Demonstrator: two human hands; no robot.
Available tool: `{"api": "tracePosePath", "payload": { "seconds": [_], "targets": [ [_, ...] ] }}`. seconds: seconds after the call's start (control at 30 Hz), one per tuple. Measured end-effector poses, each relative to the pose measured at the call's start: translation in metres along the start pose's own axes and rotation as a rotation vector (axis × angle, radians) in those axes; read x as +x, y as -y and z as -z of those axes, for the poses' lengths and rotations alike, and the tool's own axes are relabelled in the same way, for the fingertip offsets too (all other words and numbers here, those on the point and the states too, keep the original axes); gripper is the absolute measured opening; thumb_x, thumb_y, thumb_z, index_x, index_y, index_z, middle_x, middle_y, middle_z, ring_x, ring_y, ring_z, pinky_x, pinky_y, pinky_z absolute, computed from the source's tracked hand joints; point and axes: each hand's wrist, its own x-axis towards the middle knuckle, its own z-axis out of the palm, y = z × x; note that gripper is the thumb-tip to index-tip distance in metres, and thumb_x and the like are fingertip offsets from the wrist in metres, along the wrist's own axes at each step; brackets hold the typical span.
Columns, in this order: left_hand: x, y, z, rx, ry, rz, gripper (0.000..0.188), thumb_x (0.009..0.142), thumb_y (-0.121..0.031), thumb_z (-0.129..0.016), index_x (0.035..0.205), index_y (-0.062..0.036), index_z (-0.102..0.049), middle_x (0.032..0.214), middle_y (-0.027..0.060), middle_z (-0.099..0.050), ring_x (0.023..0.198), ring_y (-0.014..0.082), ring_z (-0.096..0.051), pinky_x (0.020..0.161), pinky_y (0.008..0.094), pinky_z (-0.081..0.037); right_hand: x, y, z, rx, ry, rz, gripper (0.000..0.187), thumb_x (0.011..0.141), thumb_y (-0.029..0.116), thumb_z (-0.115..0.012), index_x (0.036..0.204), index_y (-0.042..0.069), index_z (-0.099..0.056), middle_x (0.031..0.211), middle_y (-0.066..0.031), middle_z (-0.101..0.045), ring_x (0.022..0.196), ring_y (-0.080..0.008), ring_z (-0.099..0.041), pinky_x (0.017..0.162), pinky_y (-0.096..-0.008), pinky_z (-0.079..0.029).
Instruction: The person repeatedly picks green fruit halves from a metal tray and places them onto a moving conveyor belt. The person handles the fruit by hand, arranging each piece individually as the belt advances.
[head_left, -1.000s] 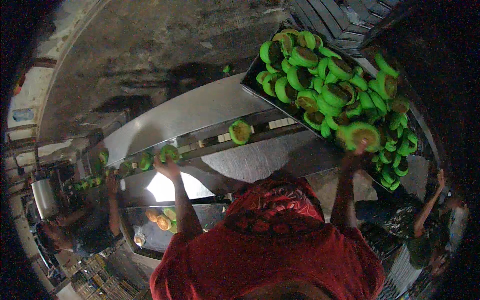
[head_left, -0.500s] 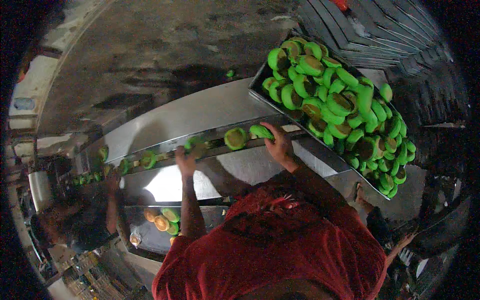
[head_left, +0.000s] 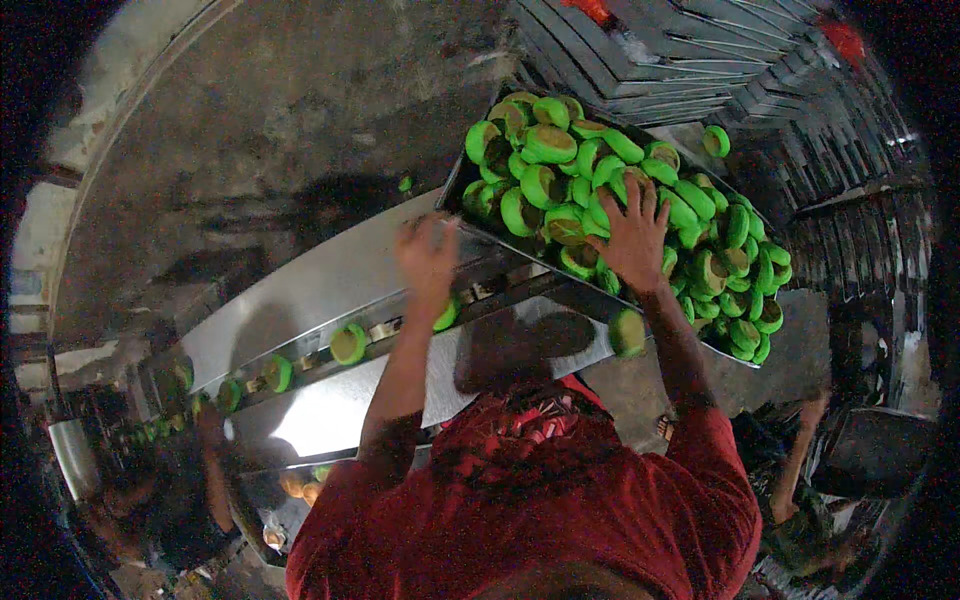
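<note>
Green round buns with brown undersides are heaped in a dark metal tray (head_left: 590,288) at the far right. My right hand (head_left: 635,240) rests on the heap, fingers spread over the buns (head_left: 565,225). Near the tray's left corner, my left hand (head_left: 427,255) hangs above the metal ledge; its fingers are blurred, and no bun shows in it. Below it, partly hidden by my left forearm, a bun (head_left: 447,315) sits in a narrow conveyor channel (head_left: 385,330). Another bun (head_left: 348,344) lies farther left in it. One bun (head_left: 627,332) shows beside my right forearm, outside the tray.
Smooth metal panels flank the channel. A person's arm (head_left: 215,475) reaches toward its left end, near a metal cylinder (head_left: 75,458). Stacked dark trays (head_left: 690,70) stand at the back right. Another person's arm (head_left: 795,455) shows at the right. A loose bun (head_left: 716,141) lies beyond the tray.
My right hand has left a bun in the channel and moved onto the heap. My left hand has shifted right and away from me. The view has turned, and the buns in the channel sit farther left.
</note>
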Motion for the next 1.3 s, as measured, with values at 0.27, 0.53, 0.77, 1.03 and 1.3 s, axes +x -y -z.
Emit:
{"api": "tracePosePath", "payload": {
  "seconds": [0.27,0.53,0.77,1.03,1.3],
  "targets": [
    [0.057,-0.083,-0.109,0.202,0.541,0.271,0.065,0.083,-0.052,-0.068,0.126,-0.0035,-0.059,0.131,0.0222,-0.054,0.121,0.0405,-0.051,0.101,0.0571,-0.038,0.002,-0.017,-0.040,-0.072,0.079,0.024,0.082,0.067,0.036,-0.082,0.137,0.012,-0.047,0.148,-0.0190,-0.033,0.133,-0.0431,-0.035,0.106,-0.0598,-0.032],
    [-0.070,0.018,0.066,-0.525,0.244,0.894,0.054,0.087,-0.026,-0.070,0.132,-0.0014,-0.052,0.119,0.0139,-0.060,0.107,0.0232,-0.056,0.090,0.0355,-0.046,-0.021,0.008,-0.007,1.392,0.047,-0.339,0.057,0.083,0.030,-0.070,0.128,0.000,-0.052,0.126,-0.0177,-0.058,0.117,-0.0354,-0.056,0.102,-0.0456,-0.044],
    [-0.114,0.009,0.064,-0.160,0.098,0.546,0.051,0.088,-0.020,-0.071,0.134,-0.0049,-0.054,0.123,0.0118,-0.058,0.105,0.0261,-0.060,0.090,0.0390,-0.049,-0.041,0.090,-0.058,2.526,0.920,-0.510,0.041,0.094,0.021,-0.057,0.129,0.001,-0.051,0.123,-0.0097,-0.061,0.114,-0.0252,-0.058,0.097,-0.0404,-0.048],
    [-0.152,0.059,0.041,-0.045,0.418,0.773,0.057,0.081,-0.017,-0.074,0.133,-0.0046,-0.054,0.127,0.0159,-0.055,0.111,0.0287,-0.057,0.094,0.0425,-0.047,-0.047,0.097,-0.075,2.390,0.783,-0.390,0.034,0.096,0.020,-0.050,0.126,0.004,-0.053,0.122,-0.0091,-0.062,0.117,-0.0271,-0.057,0.103,-0.0453,-0.044],
    [-0.089,-0.050,0.051,-0.134,0.363,0.278,0.063,0.072,-0.017,-0.080,0.127,-0.0024,-0.052,0.123,0.0230,-0.056,0.114,0.0376,-0.054,0.098,0.0466,-0.043,-0.070,0.132,-0.094,1.806,0.358,0.043,0.037,0.098,0.017,-0.048,0.134,0.007,-0.047,0.127,-0.0078,-0.058,0.120,-0.0251,-0.055,0.103,-0.0366,-0.043]
  ]
}}
